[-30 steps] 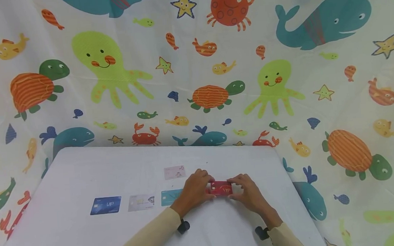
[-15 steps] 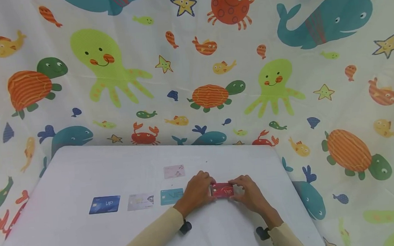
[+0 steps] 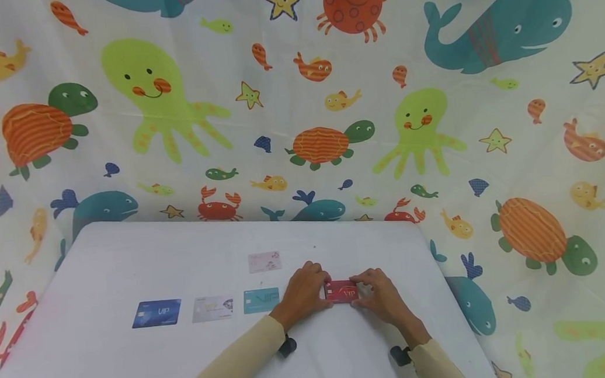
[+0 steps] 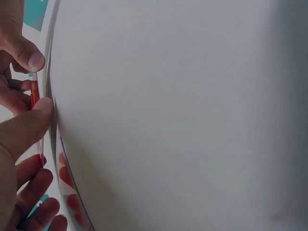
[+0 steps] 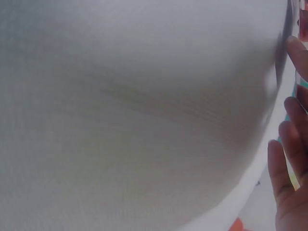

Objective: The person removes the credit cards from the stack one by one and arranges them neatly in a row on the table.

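A red bank-style card with a gold chip and "VIP" lettering is held flat, close over the white table, to the right of the other cards. My left hand pinches its left edge between thumb and fingers. At the opposite short edge my right hand grips it the same way. In the left wrist view the card shows almost edge-on between the two hands. A teal VIP card lies just left of my left hand. The right wrist view catches only part of the right hand, fingers spread.
On the white table, a silver-grey card and a dark blue VIP card lie in a row left of the teal one. Behind that row lies a pale pink card. A curtain with sea animals hangs behind the table.
My left hand has shifted slightly right, uncovering the whole teal card. The red card has moved slightly right relative to the others, still between both hands. The head view has shifted a little.
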Action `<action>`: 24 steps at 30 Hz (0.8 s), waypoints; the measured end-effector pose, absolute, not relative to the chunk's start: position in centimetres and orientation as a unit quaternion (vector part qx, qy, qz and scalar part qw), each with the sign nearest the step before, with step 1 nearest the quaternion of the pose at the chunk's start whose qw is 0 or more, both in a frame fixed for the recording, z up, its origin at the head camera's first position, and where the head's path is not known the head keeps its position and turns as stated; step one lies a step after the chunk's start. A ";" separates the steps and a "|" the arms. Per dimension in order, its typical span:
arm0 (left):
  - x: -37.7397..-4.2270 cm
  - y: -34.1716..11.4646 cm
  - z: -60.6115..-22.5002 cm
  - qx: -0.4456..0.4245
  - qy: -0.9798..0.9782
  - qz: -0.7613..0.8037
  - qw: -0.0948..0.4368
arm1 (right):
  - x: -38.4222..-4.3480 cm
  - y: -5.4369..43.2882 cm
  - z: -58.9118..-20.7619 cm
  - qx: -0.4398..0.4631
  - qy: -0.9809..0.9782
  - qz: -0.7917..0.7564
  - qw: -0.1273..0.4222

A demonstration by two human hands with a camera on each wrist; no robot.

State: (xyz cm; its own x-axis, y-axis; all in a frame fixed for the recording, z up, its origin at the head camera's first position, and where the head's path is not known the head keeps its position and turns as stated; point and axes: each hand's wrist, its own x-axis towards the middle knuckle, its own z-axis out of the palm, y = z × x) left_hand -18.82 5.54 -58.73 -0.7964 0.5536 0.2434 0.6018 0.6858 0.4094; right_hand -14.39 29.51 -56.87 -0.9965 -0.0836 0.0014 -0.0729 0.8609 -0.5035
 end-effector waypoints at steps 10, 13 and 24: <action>-18.6 6.0 -58.9 -0.309 -0.920 -0.238 0.046 | -14.4 29.8 -57.2 -0.041 0.966 -0.254 0.010; -18.5 6.1 -59.1 -0.307 -0.921 -0.236 0.047 | -14.3 29.8 -57.2 -0.043 0.967 -0.249 0.009; -18.1 6.4 -59.0 -0.300 -0.921 -0.247 0.041 | -14.1 29.9 -57.2 -0.046 0.968 -0.247 0.009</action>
